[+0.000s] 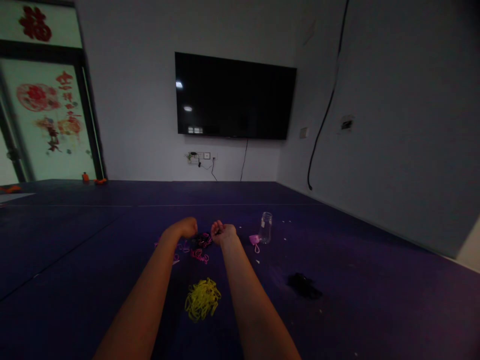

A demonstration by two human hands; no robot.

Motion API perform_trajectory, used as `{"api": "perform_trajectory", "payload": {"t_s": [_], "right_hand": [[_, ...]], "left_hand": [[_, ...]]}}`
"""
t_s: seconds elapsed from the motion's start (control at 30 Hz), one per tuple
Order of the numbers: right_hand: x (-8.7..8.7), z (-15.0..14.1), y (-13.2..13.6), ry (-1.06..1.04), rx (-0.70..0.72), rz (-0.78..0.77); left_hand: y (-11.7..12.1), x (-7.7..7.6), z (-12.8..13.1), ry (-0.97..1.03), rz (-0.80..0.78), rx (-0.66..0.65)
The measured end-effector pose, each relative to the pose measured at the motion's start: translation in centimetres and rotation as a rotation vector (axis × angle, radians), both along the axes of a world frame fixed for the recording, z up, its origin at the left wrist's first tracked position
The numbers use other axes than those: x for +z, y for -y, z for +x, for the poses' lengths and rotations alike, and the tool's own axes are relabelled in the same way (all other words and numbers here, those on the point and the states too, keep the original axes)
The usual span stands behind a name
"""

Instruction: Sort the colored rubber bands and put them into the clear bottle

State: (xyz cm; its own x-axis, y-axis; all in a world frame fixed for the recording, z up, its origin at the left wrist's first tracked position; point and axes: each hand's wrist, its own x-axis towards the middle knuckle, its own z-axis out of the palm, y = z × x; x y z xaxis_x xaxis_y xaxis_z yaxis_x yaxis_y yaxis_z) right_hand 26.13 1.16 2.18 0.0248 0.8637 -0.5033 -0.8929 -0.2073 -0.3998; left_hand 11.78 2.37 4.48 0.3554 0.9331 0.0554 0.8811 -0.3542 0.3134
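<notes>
My left hand [188, 227] is closed, knuckles up, at the left side of a loose pile of pink, purple and black elastic bands [203, 241]. Its fingertips are hidden, so what it holds cannot be told. Across the pile, my right hand [224, 231] has its fingers curled in, with something small and dark at the fingertips that I cannot make out. A heap of yellow elastic bands [203, 299] lies between my forearms. Black bands [304, 285] form another heap on the right.
A clear bottle [266, 228] stands uncapped beyond my right hand. Beside it lies a pink lid with a loop [254, 240]. Small white scraps dot the dark purple floor [360, 300]. Orange objects [85, 177] stand near the door, and a television [235, 97] hangs on the wall.
</notes>
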Motion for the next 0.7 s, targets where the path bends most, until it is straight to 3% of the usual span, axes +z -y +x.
{"api": "perform_trajectory", "payload": {"t_s": [0.27,0.7], "right_hand": [[0.6,-1.1,0.3,0.015,0.134,0.035],[1.6,-2.1,0.8,0.022,0.239,0.134]], "left_hand": [[1.0,2.2,1.4,0.071,0.120,-0.083],[0.6,1.7,1.5,0.106,0.223,-0.064]]}}
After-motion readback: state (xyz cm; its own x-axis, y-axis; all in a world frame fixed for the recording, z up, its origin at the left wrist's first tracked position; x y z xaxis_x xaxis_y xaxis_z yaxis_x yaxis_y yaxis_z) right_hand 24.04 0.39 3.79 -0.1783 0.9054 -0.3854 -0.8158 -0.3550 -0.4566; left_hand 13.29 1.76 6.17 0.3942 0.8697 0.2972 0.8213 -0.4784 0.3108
